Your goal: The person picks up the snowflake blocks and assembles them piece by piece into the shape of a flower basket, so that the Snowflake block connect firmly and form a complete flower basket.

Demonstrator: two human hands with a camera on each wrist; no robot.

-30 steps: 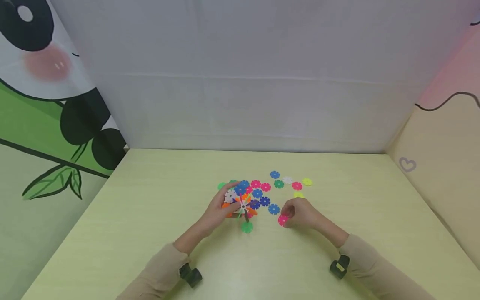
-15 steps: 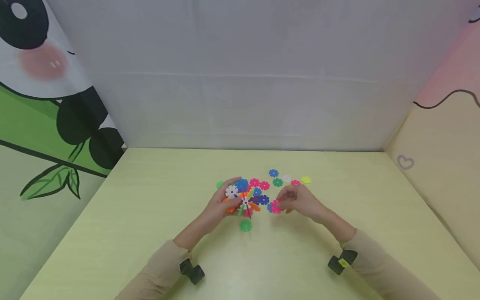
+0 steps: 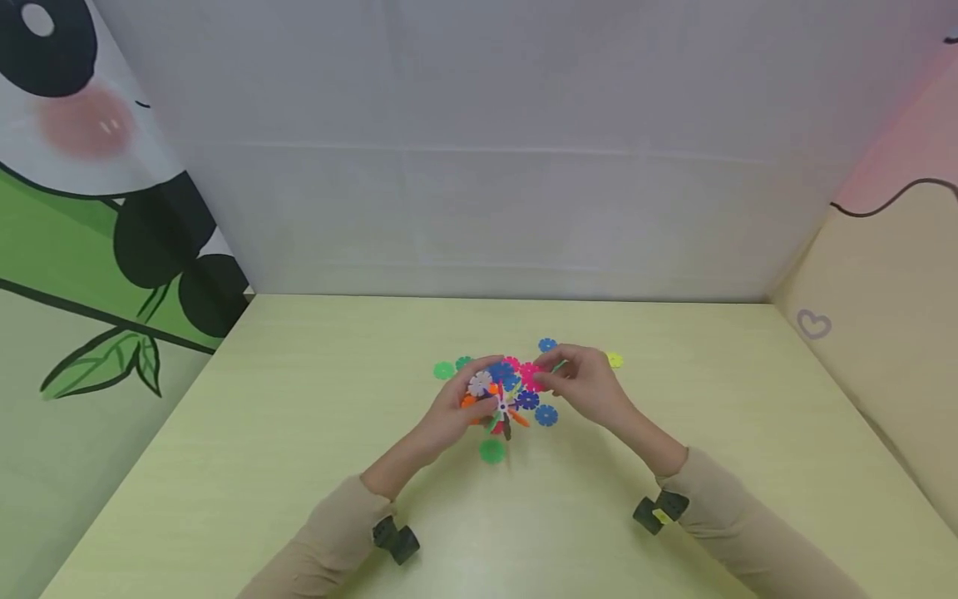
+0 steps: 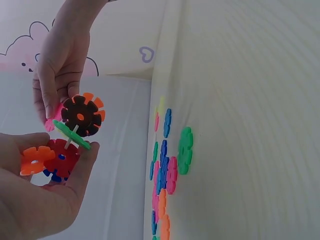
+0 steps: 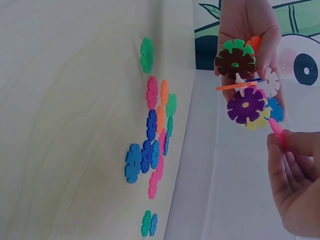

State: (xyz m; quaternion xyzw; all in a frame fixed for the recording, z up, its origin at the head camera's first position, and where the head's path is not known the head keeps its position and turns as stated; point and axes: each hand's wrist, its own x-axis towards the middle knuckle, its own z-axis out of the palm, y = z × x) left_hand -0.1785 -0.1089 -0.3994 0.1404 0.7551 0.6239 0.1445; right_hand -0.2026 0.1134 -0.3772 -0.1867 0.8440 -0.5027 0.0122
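Note:
My left hand [image 3: 447, 416] holds up a cluster of interlocked plastic snowflake discs, fanned around a white one [image 3: 503, 407]. A purple disc [image 5: 245, 105], a brown disc [image 5: 235, 65] and a blue disc [image 5: 275, 110] belong to the cluster in the right wrist view. Between thumb and fingers, my right hand [image 3: 591, 384] pinches a pink snowflake disc [image 5: 278, 133]. It is edge-on at the cluster's blue and yellow side; whether it is slotted in or only close by, I cannot tell. The left fingers hide part of the cluster.
Loose snowflake discs lie flat on the pale table [image 3: 299, 391], beneath and around the hands. A green disc [image 3: 491, 451] is nearest the front, a blue disc [image 3: 546, 415] to its right, a yellow disc [image 3: 615, 359] farther right. A grey-white wall [image 3: 479, 225] stands behind the table.
My right hand has lifted the pink disc from the table's right side and carried it left and away from me to the cluster. My left hand has shifted slightly right with the cluster.

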